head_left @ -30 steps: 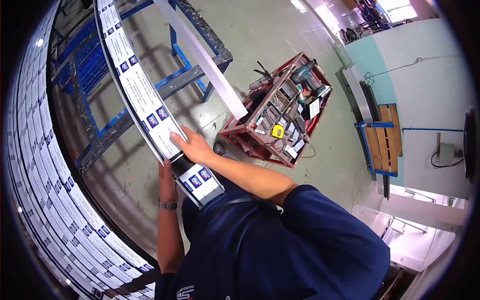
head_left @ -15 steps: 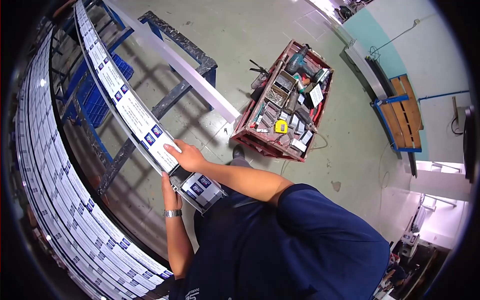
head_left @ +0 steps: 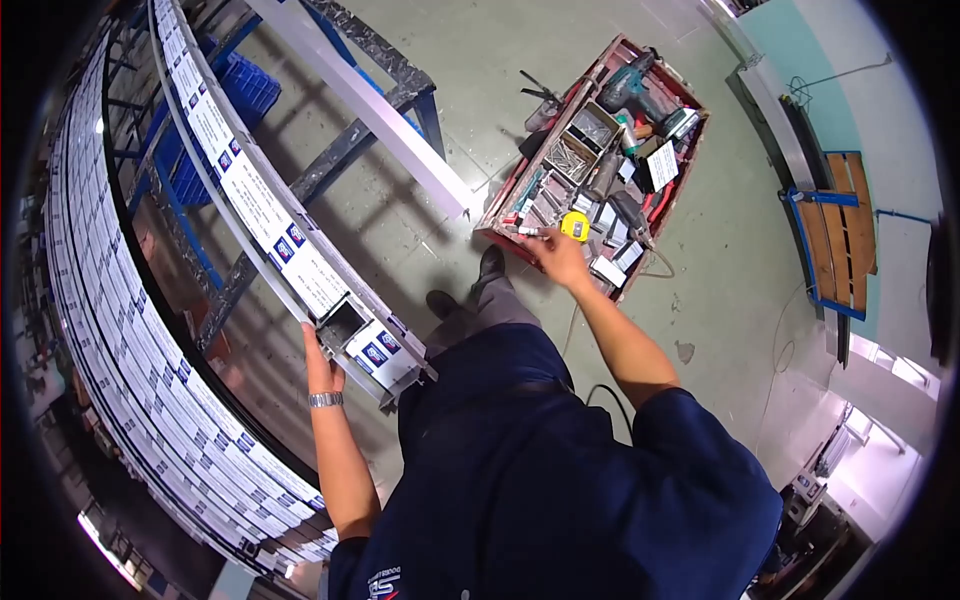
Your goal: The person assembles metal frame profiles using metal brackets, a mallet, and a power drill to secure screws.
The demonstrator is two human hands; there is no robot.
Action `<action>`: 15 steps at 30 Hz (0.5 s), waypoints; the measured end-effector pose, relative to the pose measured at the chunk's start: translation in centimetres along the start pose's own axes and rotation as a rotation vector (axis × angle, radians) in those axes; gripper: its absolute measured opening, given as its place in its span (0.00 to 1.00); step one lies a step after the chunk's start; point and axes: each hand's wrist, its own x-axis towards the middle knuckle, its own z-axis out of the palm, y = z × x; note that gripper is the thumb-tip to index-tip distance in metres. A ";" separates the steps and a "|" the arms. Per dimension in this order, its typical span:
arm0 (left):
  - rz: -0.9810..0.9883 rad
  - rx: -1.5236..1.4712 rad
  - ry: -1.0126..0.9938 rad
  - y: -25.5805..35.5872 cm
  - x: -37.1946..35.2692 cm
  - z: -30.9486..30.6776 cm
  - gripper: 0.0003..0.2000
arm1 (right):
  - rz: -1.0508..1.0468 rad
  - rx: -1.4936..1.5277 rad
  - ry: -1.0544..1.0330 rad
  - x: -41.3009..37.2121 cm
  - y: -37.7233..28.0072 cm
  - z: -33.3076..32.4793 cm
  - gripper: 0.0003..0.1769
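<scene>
A long metal profile (head_left: 262, 210) covered in white film with blue logos runs from the upper left down to my waist. My left hand (head_left: 320, 368), with a wristwatch, grips the profile's left edge near its open end. My right hand (head_left: 556, 256) is stretched out over the red tool tray (head_left: 505, 236) on the floor. Its fingers close around a small item right beside a yellow tape measure (head_left: 576, 226). I cannot make out what the item is.
The tray also holds a teal cordless drill (head_left: 640, 92), screws and small boxes. A plain white profile (head_left: 372, 110) lies across a blue-legged trestle (head_left: 352, 150). Stacked film-wrapped profiles (head_left: 120, 340) fill the left. A wooden pallet (head_left: 842, 232) leans on the right wall.
My right hand has left the top of the profile and reached right and forward to the tool tray. My left hand keeps its hold on the profile.
</scene>
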 end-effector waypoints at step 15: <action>-0.007 -0.025 0.039 0.7 -1.1 2.2 0.33 | -0.138 -0.430 0.147 7.7 4.6 0.9 0.33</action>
